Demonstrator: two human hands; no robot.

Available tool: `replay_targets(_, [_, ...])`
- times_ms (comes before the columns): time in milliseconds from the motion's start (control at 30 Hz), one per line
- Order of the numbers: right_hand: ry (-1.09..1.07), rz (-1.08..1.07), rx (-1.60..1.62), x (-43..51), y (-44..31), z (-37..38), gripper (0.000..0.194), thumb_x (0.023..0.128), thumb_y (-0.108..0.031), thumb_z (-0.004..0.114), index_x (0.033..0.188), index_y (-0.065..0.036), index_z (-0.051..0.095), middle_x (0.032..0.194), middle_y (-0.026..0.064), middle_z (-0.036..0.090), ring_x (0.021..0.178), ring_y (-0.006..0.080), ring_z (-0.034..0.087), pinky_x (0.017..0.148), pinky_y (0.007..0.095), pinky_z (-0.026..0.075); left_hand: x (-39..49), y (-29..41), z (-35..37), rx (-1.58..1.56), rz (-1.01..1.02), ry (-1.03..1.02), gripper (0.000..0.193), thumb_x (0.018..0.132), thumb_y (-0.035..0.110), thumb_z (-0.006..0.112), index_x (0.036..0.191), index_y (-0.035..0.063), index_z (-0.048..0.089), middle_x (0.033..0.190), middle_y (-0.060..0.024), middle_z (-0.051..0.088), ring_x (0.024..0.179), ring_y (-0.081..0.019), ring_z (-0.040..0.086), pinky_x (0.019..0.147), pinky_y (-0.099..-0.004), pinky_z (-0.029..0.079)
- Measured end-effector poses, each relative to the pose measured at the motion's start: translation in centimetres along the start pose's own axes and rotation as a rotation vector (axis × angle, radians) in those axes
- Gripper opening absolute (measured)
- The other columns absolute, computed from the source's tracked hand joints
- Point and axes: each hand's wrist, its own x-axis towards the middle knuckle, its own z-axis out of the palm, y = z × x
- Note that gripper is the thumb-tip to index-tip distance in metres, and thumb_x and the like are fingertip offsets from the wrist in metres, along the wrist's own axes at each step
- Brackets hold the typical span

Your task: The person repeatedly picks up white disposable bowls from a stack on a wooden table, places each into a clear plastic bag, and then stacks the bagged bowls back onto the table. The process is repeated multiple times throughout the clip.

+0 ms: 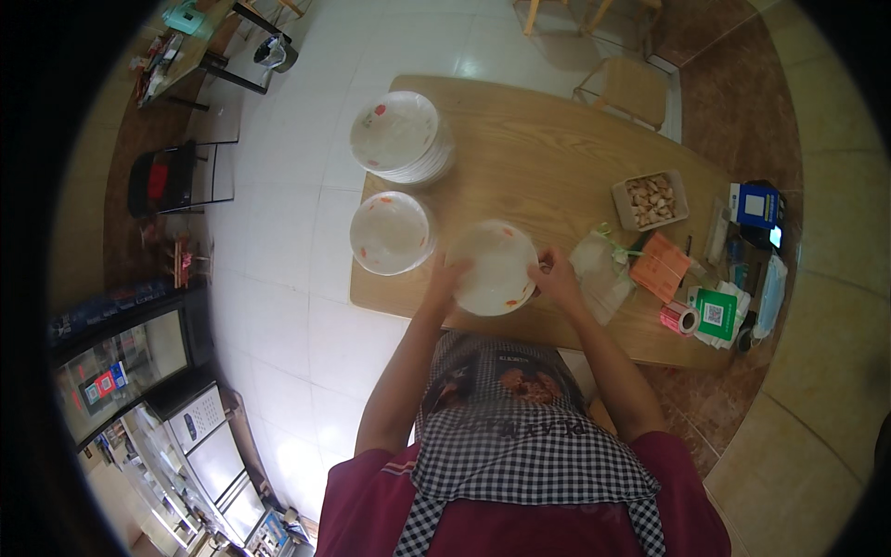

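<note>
A white round plate [493, 271] with small orange patterns is held near the table's front edge. My left hand [449, 278] grips its left rim, with the fingers blurred and partly out of sight. My right hand [555, 277] pinches the right rim between thumb and fingers. Left of the plate stands a low stack of similar white dishes [390, 233]. Behind that rises a taller stack of white plates [395, 132], the top one bearing red marks. Whether the held plate is one or several nested together, I cannot tell.
On the wooden table [515, 153] stand a tub of garlic cloves [653, 198], a clear plastic bag [600, 271], an orange packet [660, 264], a sticker roll [679, 318] and a green code card [717, 315]. A face mask [771, 296] lies by the wall. A wooden stool [630, 90] stands behind.
</note>
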Motion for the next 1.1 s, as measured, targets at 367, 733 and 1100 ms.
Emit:
replay_targets(367, [-0.128, -0.205, 0.242, -5.3, -6.8, -1.2, 0.031, 0.089, -0.014, 0.062, 0.117, 0.001, 0.06, 0.104, 0.0099, 0.066, 0.087, 0.0176, 0.064, 0.077, 0.0302, 0.054, -9.6, 2.8, -1.8, -0.062, -0.087, -0.044, 0.044, 0.088, 0.009, 0.069, 0.128, -0.0017, 0.053, 0.118, -0.0143, 0.063, 0.105, -0.025, 0.064, 0.088, -0.039, 0.056])
replay_targets(733, [-0.608, -0.031, 0.486, -4.4, -0.8, 1.6, 0.032, 0.087, -0.014, 0.063, 0.116, -0.001, 0.061, 0.11, 0.0141, 0.066, 0.096, 0.0208, 0.063, 0.088, 0.0355, 0.05, -13.1, 3.6, -1.9, -0.34, -0.245, -0.215, 0.051, 0.091, 0.007, 0.065, 0.137, -0.0028, 0.044, 0.126, -0.0164, 0.058, 0.112, -0.027, 0.061, 0.094, -0.0393, 0.054])
replay_targets(1100, [-0.83, 0.397, 1.605, -7.6, -8.2, -2.9, 0.062, 0.094, -0.022, 0.062, 0.148, -0.008, 0.034, 0.103, 0.0049, 0.061, 0.087, 0.0152, 0.057, 0.088, 0.0325, 0.049, -14.3, 3.4, -1.5, -0.488, -0.255, -0.324, 0.059, 0.09, 0.009, 0.065, 0.14, -0.0048, 0.038, 0.133, -0.0195, 0.054, 0.118, -0.0315, 0.058, 0.098, -0.0445, 0.052])
